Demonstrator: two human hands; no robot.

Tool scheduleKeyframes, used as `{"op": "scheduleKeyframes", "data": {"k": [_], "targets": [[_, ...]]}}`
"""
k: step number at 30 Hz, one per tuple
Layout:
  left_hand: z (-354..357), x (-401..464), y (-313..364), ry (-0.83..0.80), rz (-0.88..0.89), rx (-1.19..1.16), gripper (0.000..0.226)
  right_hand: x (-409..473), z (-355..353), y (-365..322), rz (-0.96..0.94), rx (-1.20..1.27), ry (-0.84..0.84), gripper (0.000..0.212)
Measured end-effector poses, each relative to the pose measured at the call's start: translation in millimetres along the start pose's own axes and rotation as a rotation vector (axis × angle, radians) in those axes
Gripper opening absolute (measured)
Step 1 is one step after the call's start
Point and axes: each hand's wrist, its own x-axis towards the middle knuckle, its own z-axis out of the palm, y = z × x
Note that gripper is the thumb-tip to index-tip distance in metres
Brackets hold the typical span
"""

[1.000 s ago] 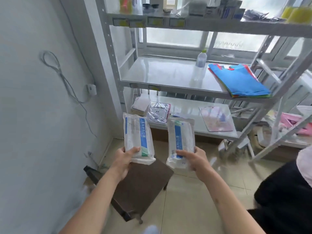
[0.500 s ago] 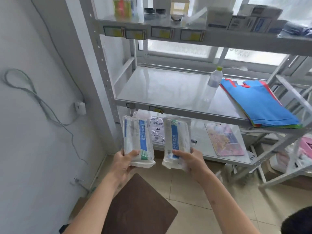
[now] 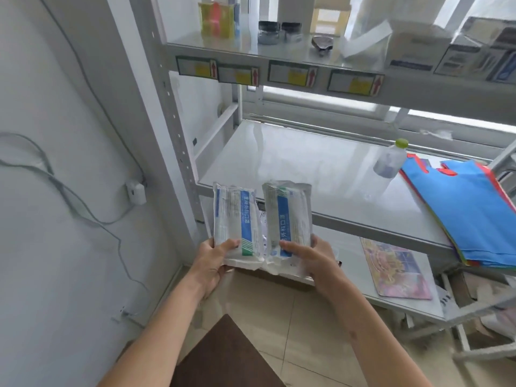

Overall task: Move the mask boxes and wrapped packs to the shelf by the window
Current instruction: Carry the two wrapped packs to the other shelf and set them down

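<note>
**Head view: two wrapped packs held up before the window shelf**

Head camera looks down at a grey metal shelf (image 3: 293, 174) standing against the window, its middle level bare along the left and front edges. On the right end of that level lies a stack of blue bags (image 3: 469, 213), reaching over the right front corner, and just left of the stack, toward the back edge, stands a clear bottle (image 3: 391, 160) with a green cap. The upper level carries white boxes (image 3: 416, 51) at its right end, dark-lidded jars (image 3: 276, 30) near the middle and a yellow-and-orange pack (image 3: 216, 19) at the left; yellow labels (image 3: 290, 74) line its front edge. On the lower level a colourful printed sheet (image 3: 396, 269) lies near the front edge. A brown stool top (image 3: 223, 356) sits on the tiled floor below the arms.

Both hands are raised in front of the middle level's left front corner, not over it. The left hand (image 3: 212, 261) grips the bottom end of the left pack (image 3: 234, 222), thumb curled over its face and fingers wrapped behind. The right hand (image 3: 310, 258) grips the bottom end of the right pack (image 3: 287, 216) the same way, thumb across the blue stripe. The two packs stand upright side by side, their inner edges touching near the bottom, both clear of the shelf surface.
</note>
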Motion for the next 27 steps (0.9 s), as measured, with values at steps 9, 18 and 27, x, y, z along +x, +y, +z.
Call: {"op": "scheduleKeyframes", "data": {"k": [9, 18, 27], "targets": [[11.8, 45.1, 11.3, -0.027, -0.012, -0.027, 0.051, 47.6, 32.1, -22.0, -0.020, 0.040, -0.062, 0.053], [25.3, 104.0, 27.6, -0.041, -0.045, -0.025, 0.058, 98.6, 26.9, -37.8, 0.005, 0.035, -0.014, 0.053], [89.7, 182.3, 42.0, -0.166, -0.118, 0.046, 0.051, 173.9, -0.4, -67.9, 0.032, 0.055, 0.115, 0.049]]}}
